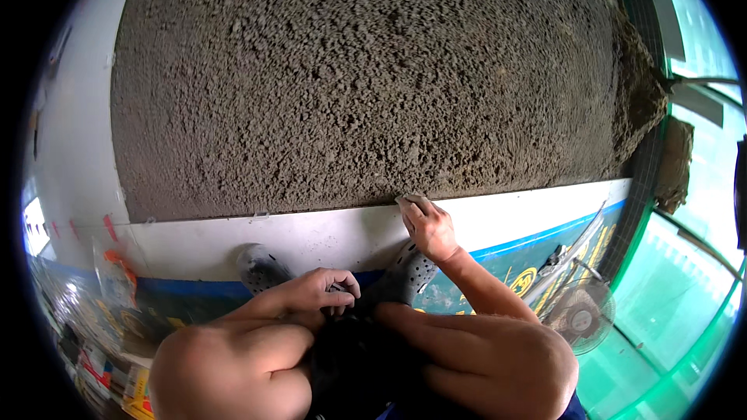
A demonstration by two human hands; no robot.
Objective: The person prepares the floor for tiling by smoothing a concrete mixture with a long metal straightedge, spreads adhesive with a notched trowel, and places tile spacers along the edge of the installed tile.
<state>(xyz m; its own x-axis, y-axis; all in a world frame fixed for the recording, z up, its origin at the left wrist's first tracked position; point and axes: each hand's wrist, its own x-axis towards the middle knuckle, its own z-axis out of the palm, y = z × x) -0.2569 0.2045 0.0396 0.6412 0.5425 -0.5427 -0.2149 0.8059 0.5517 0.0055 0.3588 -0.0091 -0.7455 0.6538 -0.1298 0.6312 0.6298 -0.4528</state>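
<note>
A broad bed of rough grey mortar (pixel 366 85) spreads in front of me, bordered at its near side by a white strip (pixel 334 233). At this border my right hand (pixel 428 227) reaches down, its fingers bunched together and the tips touching the mortar's edge. What they pinch, if anything, is too small to make out. My left hand (pixel 331 289) hangs between my knees, fingers loosely curled with a gap to the thumb. I see nothing held in it. Grey clogs (pixel 401 276) with holes are on my feet, close behind the strip.
Blue-green printed sheeting (pixel 506 272) lies behind the strip. To the right are a fan (pixel 580 317), a metal bar (pixel 560 264) and green netting (pixel 677 295). At left are a plastic bag (pixel 117 272) with orange in it and a yellow package (pixel 138 393).
</note>
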